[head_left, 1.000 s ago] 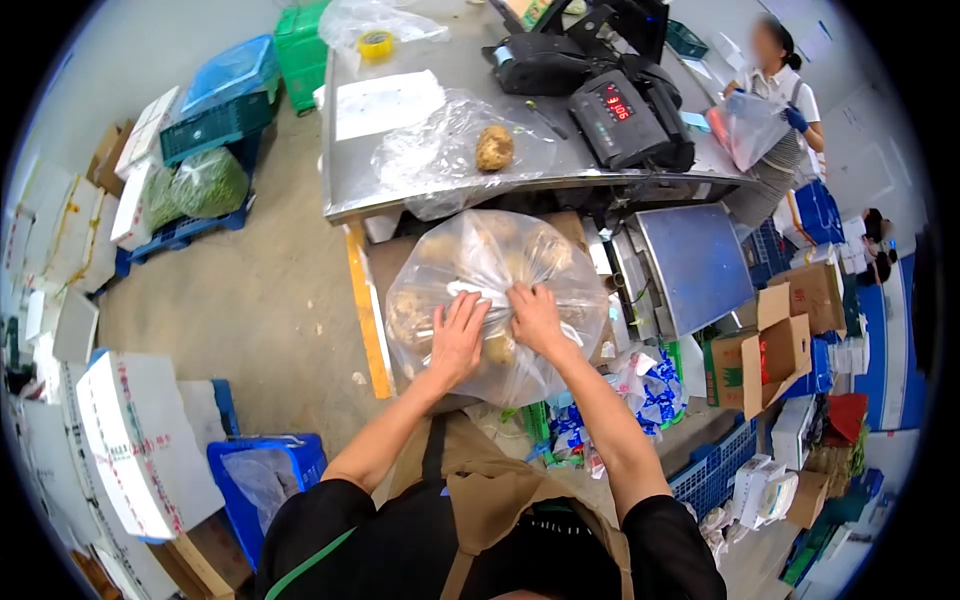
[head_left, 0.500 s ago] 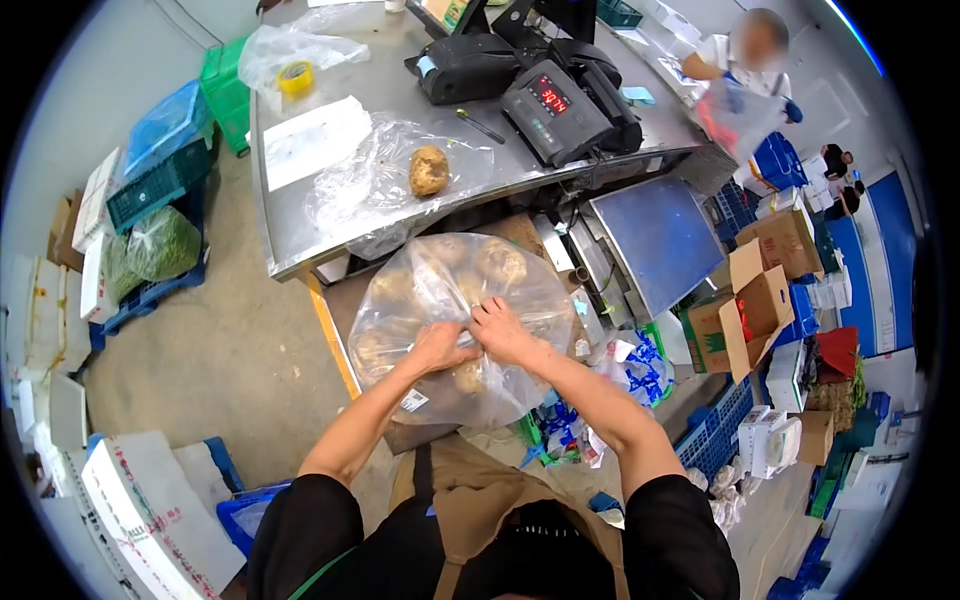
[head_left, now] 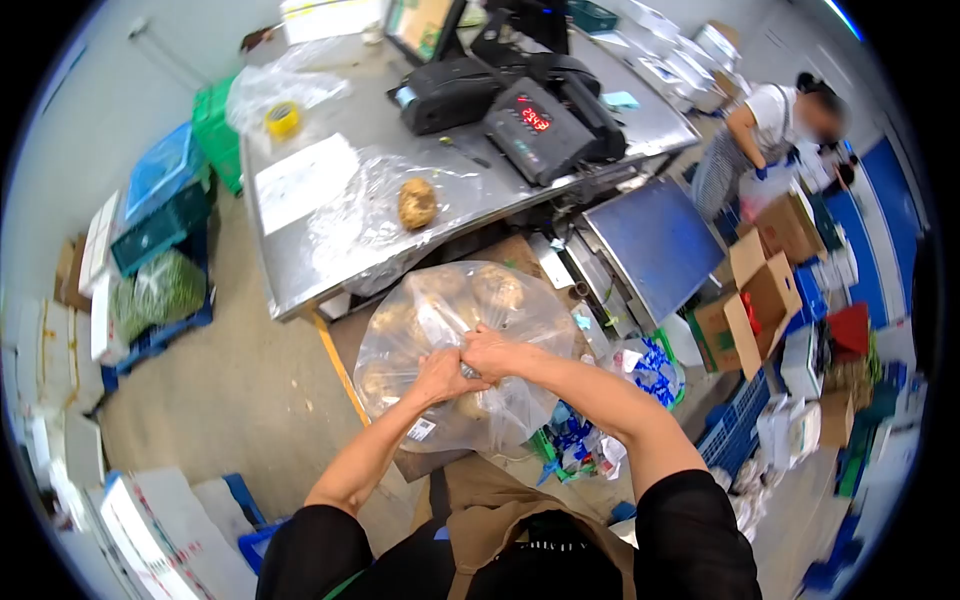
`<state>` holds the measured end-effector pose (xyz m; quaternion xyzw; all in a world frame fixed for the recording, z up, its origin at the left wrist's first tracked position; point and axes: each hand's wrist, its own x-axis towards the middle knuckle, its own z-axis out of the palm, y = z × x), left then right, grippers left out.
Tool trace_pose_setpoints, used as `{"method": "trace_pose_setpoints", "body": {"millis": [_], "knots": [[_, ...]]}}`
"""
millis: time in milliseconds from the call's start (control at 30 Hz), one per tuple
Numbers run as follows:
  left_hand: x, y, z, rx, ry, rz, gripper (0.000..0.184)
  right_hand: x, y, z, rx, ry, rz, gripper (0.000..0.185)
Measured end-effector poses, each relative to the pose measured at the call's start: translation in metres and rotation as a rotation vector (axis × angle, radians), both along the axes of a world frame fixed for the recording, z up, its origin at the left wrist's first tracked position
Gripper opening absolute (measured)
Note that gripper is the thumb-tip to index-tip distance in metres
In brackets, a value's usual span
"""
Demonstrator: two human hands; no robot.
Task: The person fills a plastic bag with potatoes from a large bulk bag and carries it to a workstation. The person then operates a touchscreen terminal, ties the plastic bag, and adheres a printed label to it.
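Note:
A large clear plastic bag (head_left: 400,330) bulges in front of me, with several brown, potato-like tubers (head_left: 497,290) showing through it. My left hand (head_left: 443,377) is closed on the gathered plastic at the bag's middle. Against it, my right hand (head_left: 490,354) grips the same bunched part, and the two hands touch. What lies between the fingertips is mostly hidden. A white label (head_left: 421,429) sticks to the bag's near left side. One loose potato-like tuber (head_left: 417,203) rests on plastic film on the metal table (head_left: 285,265) beyond the bag.
A scale display (head_left: 535,125) with red digits stands on the table near yellow tape (head_left: 283,120) and white paper (head_left: 305,182). A blue-topped platform (head_left: 655,245) sits to the right, before an open cardboard box (head_left: 745,310). Another person (head_left: 770,130) bends over boxes at upper right.
My hands have drawn closer together on the bunched plastic. My view has shifted slightly. The red digits differ, and the other person has moved and now bends over the boxes.

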<state>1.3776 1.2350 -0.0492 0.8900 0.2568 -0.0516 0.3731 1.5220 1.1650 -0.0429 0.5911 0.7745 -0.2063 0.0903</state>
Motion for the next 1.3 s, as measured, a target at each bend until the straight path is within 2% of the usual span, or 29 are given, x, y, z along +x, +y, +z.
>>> {"method": "trace_pose_setpoints", "body": {"millis": [133,233,300,400,600,700,800,900,1033,1133,1200,1300], "knots": [[0.004,-0.004,-0.001,-0.031,-0.002,-0.026,0.059,-0.004,0.000,0.002,0.062,-0.024,0.047,0.024],[0.002,-0.007,0.008,0.059,-0.053,-0.050,0.052,-0.001,-0.016,0.004,0.132,0.235,-0.099,0.024],[0.004,-0.013,0.009,0.150,-0.078,-0.063,0.046,-0.010,-0.028,0.016,0.148,0.268,-0.197,0.025],[-0.006,-0.024,0.027,0.113,-0.138,-0.195,0.039,-0.029,-0.055,0.033,0.189,0.275,-0.280,0.026],[-0.030,-0.062,0.031,-0.083,-0.112,-0.530,0.034,-0.082,-0.130,0.046,0.226,0.274,-0.437,0.022],[-0.052,-0.095,0.050,-0.074,-0.031,-0.581,0.032,-0.118,-0.170,0.049,0.291,0.313,-0.530,0.019],[-0.075,-0.129,0.063,-0.011,0.039,-0.642,0.029,-0.155,-0.212,0.058,0.295,0.445,-0.674,0.018],[-0.094,-0.167,0.089,-0.050,0.055,-0.747,0.028,-0.193,-0.250,0.057,0.307,0.443,-0.830,0.020],[-0.108,-0.211,0.090,-0.031,0.093,-0.944,0.026,-0.246,-0.301,0.055,0.380,0.479,-1.082,0.017],[-0.122,-0.268,0.106,0.044,0.133,-1.120,0.028,-0.292,-0.349,0.053,0.494,0.483,-1.283,0.017],[-0.131,-0.300,0.092,-0.001,-0.024,-1.311,0.027,-0.328,-0.381,0.045,0.608,0.464,-1.478,0.017],[-0.144,-0.361,0.089,-0.023,-0.006,-1.543,0.024,-0.377,-0.430,0.037,0.747,0.377,-1.655,0.016]]}}
